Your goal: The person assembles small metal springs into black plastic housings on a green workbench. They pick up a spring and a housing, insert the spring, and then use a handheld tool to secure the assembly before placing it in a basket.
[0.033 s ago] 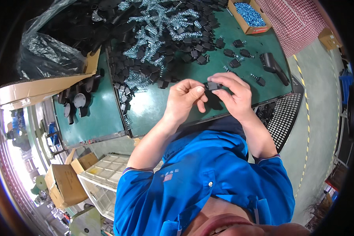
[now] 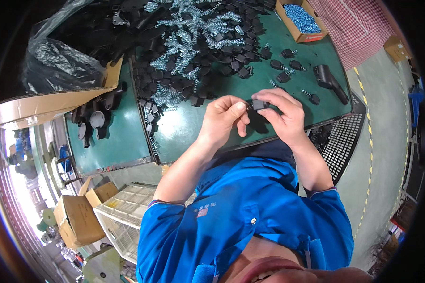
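Observation:
Over the front of the green table, my right hand point(image 2: 288, 115) holds a small black plastic block point(image 2: 259, 105) between thumb and fingers. My left hand point(image 2: 222, 118) is closed in a pinch beside it, thumb against forefinger, at a dark bit on the block's left end. What sits between those left fingertips is too small to make out. Beyond my hands lies a heap of similar black blocks point(image 2: 236, 61) mixed with silvery coil springs point(image 2: 179, 52). To the right, several blocks with springs attached, such as one block point(image 2: 314, 99), lie apart from the heap.
A black handle-shaped part point(image 2: 330, 82) rests near the table's right edge. At the far right stands a carton of small blue metal pieces point(image 2: 300, 21). On the left are an open cardboard box point(image 2: 56, 101) with plastic film and several black parts point(image 2: 98, 120) with round ends.
The whole view has shifted very slightly. Both hands keep the same grip, and nothing has been picked up or let go.

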A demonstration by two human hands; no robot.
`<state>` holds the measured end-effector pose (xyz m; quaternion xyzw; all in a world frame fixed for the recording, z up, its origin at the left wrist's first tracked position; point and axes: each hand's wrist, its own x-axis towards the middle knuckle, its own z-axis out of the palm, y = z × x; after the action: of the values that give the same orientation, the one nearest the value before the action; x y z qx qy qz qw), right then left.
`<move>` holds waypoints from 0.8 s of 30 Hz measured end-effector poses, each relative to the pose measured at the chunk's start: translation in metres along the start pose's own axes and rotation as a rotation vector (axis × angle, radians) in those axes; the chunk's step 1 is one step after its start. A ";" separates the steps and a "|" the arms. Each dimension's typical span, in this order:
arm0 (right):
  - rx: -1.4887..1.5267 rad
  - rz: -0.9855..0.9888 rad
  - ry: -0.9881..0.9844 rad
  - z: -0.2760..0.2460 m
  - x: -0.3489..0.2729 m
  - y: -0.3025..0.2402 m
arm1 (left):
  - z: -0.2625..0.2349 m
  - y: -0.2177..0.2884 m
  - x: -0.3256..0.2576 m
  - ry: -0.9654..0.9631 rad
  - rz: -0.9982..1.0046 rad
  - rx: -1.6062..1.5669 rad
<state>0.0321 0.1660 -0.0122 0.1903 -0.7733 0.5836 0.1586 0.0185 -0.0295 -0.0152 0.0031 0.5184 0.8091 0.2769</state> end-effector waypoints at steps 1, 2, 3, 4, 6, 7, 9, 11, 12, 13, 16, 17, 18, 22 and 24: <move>-0.005 -0.029 -0.008 -0.002 -0.001 0.000 | 0.000 -0.001 0.002 -0.022 -0.059 -0.020; -0.010 -0.057 -0.017 -0.002 -0.002 0.000 | 0.001 -0.002 0.004 -0.043 -0.117 -0.041; -0.015 -0.086 -0.026 -0.003 -0.002 0.000 | 0.007 -0.007 0.005 -0.056 -0.148 -0.115; -0.022 -0.114 -0.036 -0.004 -0.002 0.001 | 0.009 -0.003 0.006 -0.057 -0.141 -0.066; 0.018 -0.125 -0.058 -0.007 -0.001 0.002 | 0.010 -0.006 0.007 -0.055 -0.126 -0.050; 0.072 -0.116 -0.060 -0.008 0.000 0.002 | 0.009 -0.009 0.007 -0.073 -0.142 -0.050; 0.090 -0.099 -0.080 -0.007 0.000 0.003 | 0.009 -0.011 0.006 -0.076 -0.189 -0.005; 0.000 -0.086 -0.113 -0.010 0.000 0.003 | 0.004 -0.001 0.005 -0.106 -0.261 0.143; -0.044 -0.079 -0.129 -0.011 0.000 0.003 | 0.001 0.007 0.005 -0.121 -0.298 0.218; -0.195 -0.096 -0.157 -0.014 0.005 -0.001 | -0.004 0.015 0.003 -0.117 -0.247 0.339; -0.740 -0.312 -0.311 -0.015 0.004 0.009 | -0.020 0.059 0.004 0.013 -0.042 0.542; -0.792 -0.335 -0.356 -0.014 0.003 0.008 | -0.030 0.068 0.007 0.114 0.090 0.689; -0.844 -0.358 -0.402 -0.011 0.003 0.005 | -0.041 0.076 0.009 0.218 0.224 0.832; -0.865 -0.318 -0.459 -0.007 0.009 0.002 | -0.070 0.093 0.000 0.463 0.481 1.024; -0.829 -0.338 -0.348 -0.003 0.023 -0.005 | -0.076 0.091 -0.012 0.421 0.462 1.027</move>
<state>0.0144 0.1653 0.0031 0.3290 -0.9141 0.1518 0.1821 -0.0335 -0.1263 0.0296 0.0890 0.8726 0.4775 -0.0517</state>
